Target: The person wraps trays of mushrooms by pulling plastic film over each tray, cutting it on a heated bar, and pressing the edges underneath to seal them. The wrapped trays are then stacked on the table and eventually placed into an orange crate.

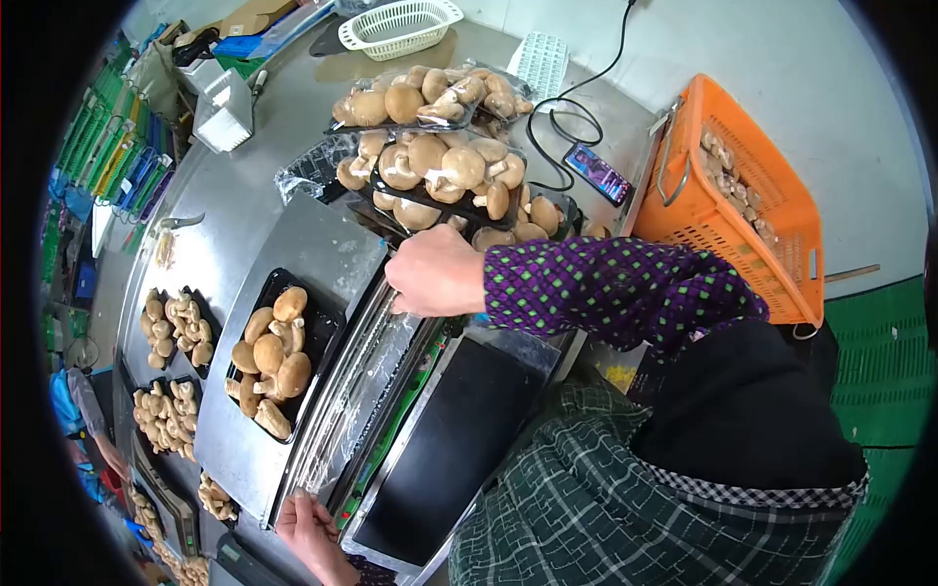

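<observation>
Clear plastic film (pixel 369 386) stretches along the rollers of a wrapping machine (pixel 293 230). My left hand (pixel 315 537) pinches the film's near-bottom corner, fingers closed. At the other end, my right hand (pixel 437 272) is closed at the film's upper edge, its fingertips partly hidden. Just beyond the film, a black tray (pixel 327 337) of brown mushrooms (pixel 278 356) rests unwrapped on the machine's metal top. A dark flat plate (pixel 449 435) lies on my side of the rollers.
Wrapped mushroom trays (pixel 445 171) are stacked beyond my right hand. A phone (pixel 598 174) with a cable lies beside an orange crate (pixel 752 186) holding mushrooms. More mushroom trays (pixel 166 415) stand at left, where another person's arm (pixel 103 439) shows. A white basket (pixel 401 29) sits at the back.
</observation>
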`<state>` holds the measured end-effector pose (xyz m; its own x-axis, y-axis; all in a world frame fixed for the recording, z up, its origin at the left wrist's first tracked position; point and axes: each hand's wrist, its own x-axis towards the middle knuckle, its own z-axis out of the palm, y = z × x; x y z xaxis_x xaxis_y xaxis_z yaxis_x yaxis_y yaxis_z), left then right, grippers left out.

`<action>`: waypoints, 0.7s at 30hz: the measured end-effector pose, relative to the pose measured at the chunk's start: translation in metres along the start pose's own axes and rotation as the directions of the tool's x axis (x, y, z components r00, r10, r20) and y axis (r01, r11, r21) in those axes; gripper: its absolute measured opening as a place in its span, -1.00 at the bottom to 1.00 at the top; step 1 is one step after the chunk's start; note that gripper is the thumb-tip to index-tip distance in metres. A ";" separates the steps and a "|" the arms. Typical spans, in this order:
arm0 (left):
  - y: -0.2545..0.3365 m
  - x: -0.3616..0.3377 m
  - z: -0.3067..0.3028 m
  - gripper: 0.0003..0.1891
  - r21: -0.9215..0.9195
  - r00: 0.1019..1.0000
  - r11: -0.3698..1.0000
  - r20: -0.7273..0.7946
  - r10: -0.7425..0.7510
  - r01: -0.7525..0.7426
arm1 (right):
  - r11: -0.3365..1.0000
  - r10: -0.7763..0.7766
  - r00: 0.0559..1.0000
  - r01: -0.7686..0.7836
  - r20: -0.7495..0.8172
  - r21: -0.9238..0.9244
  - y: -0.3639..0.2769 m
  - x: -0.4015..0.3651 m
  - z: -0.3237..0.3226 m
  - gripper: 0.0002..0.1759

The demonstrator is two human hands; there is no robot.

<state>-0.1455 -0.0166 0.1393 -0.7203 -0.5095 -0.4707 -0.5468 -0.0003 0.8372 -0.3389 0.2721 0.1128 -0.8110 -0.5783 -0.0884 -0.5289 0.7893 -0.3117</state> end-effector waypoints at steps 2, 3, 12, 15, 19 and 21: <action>-0.004 -0.001 0.000 -0.76 -0.031 1.000 1.000 -0.012 -0.004 0.003 | 1.000 0.005 1.000 -0.005 0.003 0.012 -0.010 -0.009 -0.004 -0.60; -0.005 -0.003 -0.001 -0.75 -0.018 1.000 1.000 0.011 0.017 -0.017 | 1.000 0.008 1.000 -0.008 0.000 0.022 -0.014 -0.013 -0.005 -0.60; 0.001 -0.042 -0.027 -0.74 -0.476 0.974 0.864 0.216 -0.067 0.165 | 0.204 -0.061 0.893 -0.427 0.447 0.881 -0.013 -0.034 -0.023 -0.73; 0.037 -0.035 -0.001 -0.79 0.082 0.473 0.487 -0.147 0.869 -0.869 | -0.228 -0.141 0.989 -0.063 0.031 0.972 -0.041 -0.020 -0.060 -0.76; 0.094 0.079 0.000 -0.64 0.135 0.538 0.560 -0.169 0.826 -0.817 | -0.542 0.238 0.921 0.390 -0.309 0.744 -0.078 0.118 -0.050 -0.78; 0.053 0.205 -0.023 -0.67 0.376 0.784 0.794 -0.224 0.578 -0.478 | 0.441 0.371 0.789 0.314 -0.489 0.841 -0.060 0.184 0.023 -0.78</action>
<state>-0.3121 -0.1403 0.0936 -0.7854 -0.5929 0.1777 -0.2504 0.5670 0.7847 -0.4507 0.1135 0.0938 -0.9587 -0.0631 0.2775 -0.2776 -0.0062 -0.9607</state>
